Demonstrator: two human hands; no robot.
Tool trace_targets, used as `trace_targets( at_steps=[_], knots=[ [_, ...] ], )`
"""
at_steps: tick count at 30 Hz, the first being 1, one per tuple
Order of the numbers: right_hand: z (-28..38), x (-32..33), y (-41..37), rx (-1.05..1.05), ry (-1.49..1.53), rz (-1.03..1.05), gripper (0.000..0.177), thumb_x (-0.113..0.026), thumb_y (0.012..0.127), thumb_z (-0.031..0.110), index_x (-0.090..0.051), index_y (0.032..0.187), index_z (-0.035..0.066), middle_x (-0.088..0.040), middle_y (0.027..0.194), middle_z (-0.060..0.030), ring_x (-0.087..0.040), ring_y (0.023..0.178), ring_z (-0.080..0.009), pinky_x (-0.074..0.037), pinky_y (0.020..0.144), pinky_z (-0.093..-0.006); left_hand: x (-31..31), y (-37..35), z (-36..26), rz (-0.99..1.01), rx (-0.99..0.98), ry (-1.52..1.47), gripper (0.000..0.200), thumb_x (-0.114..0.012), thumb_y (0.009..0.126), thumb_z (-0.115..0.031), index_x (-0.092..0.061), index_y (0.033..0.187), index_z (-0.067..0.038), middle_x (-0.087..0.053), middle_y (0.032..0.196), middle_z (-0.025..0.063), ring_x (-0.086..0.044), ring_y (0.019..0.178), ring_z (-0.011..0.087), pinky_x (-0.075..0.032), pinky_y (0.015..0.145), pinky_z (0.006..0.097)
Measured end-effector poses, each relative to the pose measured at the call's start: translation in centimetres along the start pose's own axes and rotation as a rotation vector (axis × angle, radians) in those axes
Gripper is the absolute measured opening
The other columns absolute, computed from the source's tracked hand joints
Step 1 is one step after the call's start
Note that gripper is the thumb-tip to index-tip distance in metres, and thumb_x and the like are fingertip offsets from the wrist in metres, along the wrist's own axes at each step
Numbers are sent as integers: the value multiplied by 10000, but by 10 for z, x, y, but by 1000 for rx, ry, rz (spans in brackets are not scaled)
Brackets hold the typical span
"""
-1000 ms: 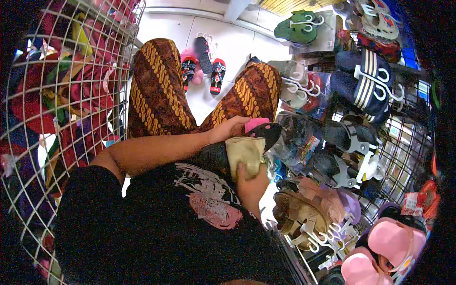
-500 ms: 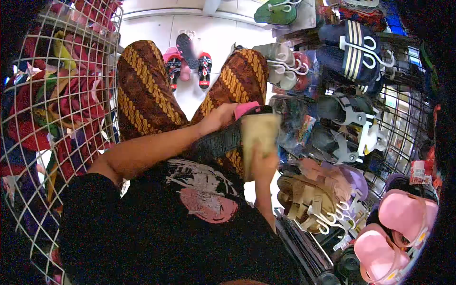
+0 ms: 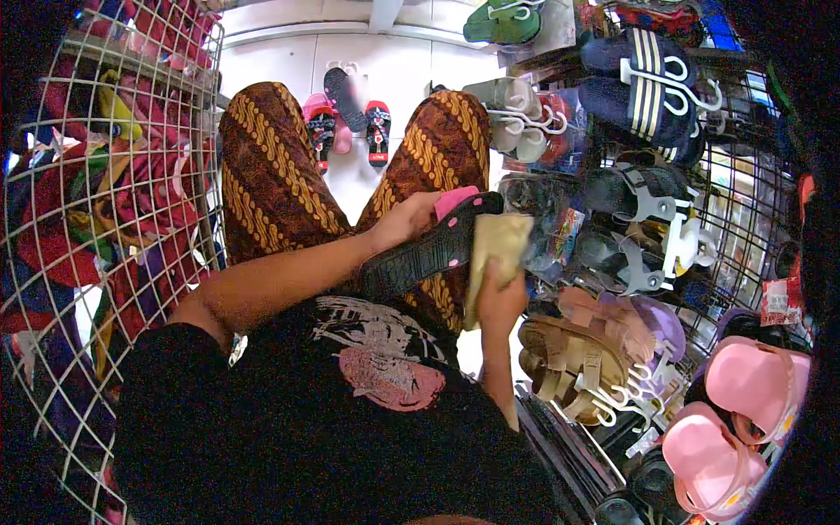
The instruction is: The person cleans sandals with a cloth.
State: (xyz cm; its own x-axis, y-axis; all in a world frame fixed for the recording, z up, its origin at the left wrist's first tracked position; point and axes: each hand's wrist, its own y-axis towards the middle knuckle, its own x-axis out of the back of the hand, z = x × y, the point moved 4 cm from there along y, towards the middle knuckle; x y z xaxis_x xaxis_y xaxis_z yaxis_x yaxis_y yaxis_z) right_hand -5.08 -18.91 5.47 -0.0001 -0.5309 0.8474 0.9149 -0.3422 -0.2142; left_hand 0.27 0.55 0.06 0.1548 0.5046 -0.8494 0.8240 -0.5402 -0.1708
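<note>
My left hand (image 3: 408, 220) is closed around a black sandal (image 3: 413, 261) with pink dots on its sole and a pink part at one end. The sandal lies tilted over my lap, its dark sole facing up toward me. A folded beige cloth (image 3: 505, 243) is gripped in my right hand (image 3: 501, 296), overlapping the sandal's right end in this view. Between my knees, a pair of red and black sandals (image 3: 378, 136) rests on the white floor, with a dark sole (image 3: 344, 98) and pink footwear beside it.
On my left stands a wire grid (image 3: 114, 219) with colourful items behind it. Hanging footwear crowds the right side: navy striped slides (image 3: 612, 87), brown sandals (image 3: 573, 346) and pink clogs (image 3: 752, 385), several on white hooks. A black wire rack (image 3: 744, 236) rises behind them.
My right hand and the cloth have shifted slightly right along the sandal, uncovering more pink dots on its sole. My left hand keeps its grip.
</note>
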Motion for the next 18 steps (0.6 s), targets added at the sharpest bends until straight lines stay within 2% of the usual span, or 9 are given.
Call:
trace_targets(
  at_steps=[1, 3, 5, 9, 11, 12, 14, 16, 18],
  knots=[
    [4, -1, -4, 72, 6, 10, 417, -682, 867, 340, -611, 1060, -23, -688, 894, -221, -674, 783, -349, -516, 720, -420, -1, 1, 0, 6, -46, 47, 503, -363, 998, -342, -470, 1357, -7, -583, 1298, 107, -591, 1126, 226, -421, 1038, 371],
    [12, -5, -20, 224, 21, 37, 414, -691, 856, 339, -612, 1045, -21, -687, 888, -220, -677, 786, -354, -517, 712, -414, 3, 7, 19, -46, 87, -391, 500, -363, 998, -340, -475, 1351, -3, -590, 1290, 107, -595, 1120, 226, -419, 1040, 367],
    [21, -17, -39, 342, -304, 132, 475, -718, 822, 394, -595, 1043, -8, -671, 891, -247, -672, 815, -387, -512, 721, -440, 11, 1, 16, -122, 127, -243, 504, -379, 993, -353, -482, 1340, -1, -608, 1260, 104, -597, 1113, 225, -421, 1036, 370],
    [18, 6, 7, -15, -123, 5, 526, -668, 846, 467, -616, 1016, -29, -681, 885, -249, -683, 809, -385, -529, 713, -449, 7, -7, 5, -67, 90, -1, 505, -391, 986, -376, -474, 1360, -47, -624, 1232, 106, -615, 1077, 235, -496, 948, 424],
    [21, 7, 7, 49, -83, -30, 522, -679, 839, 461, -615, 999, -32, -680, 853, -247, -681, 780, -385, -530, 698, -448, 14, -6, 5, -61, 49, 96, 507, -392, 985, -380, -469, 1367, -56, -623, 1235, 112, -619, 1072, 243, -505, 934, 429],
    [28, 1, -1, 162, -114, 75, 515, -681, 840, 454, -615, 996, -32, -680, 849, -246, -678, 770, -385, -528, 696, -450, 16, -6, 5, -80, 49, 93, 510, -392, 985, -382, -464, 1372, -58, -621, 1238, 115, -619, 1073, 245, -506, 934, 427],
    [33, -13, -24, 352, -146, 190, 489, -682, 847, 432, -617, 992, -31, -680, 842, -238, -671, 741, -379, -522, 689, -444, 14, -7, 11, -191, 147, -117, 526, -391, 986, -385, -447, 1389, -52, -614, 1252, 118, -615, 1087, 245, -490, 960, 400],
    [32, -8, -10, 219, -182, 150, 478, -679, 852, 426, -621, 993, -27, -682, 844, -231, -674, 740, -360, -521, 689, -433, -8, -11, -3, -348, 316, -361, 527, -395, 988, -377, -444, 1394, -45, -605, 1268, 116, -609, 1103, 233, -460, 995, 368],
    [9, -5, 12, 64, -26, 53, 472, -677, 855, 411, -620, 1032, -23, -687, 857, -223, -677, 741, -332, -519, 689, -416, -6, -5, -7, -128, 56, -40, 527, -407, 981, -393, -468, 1372, -45, -603, 1269, 114, -611, 1097, 234, -453, 999, 370]
  ],
)
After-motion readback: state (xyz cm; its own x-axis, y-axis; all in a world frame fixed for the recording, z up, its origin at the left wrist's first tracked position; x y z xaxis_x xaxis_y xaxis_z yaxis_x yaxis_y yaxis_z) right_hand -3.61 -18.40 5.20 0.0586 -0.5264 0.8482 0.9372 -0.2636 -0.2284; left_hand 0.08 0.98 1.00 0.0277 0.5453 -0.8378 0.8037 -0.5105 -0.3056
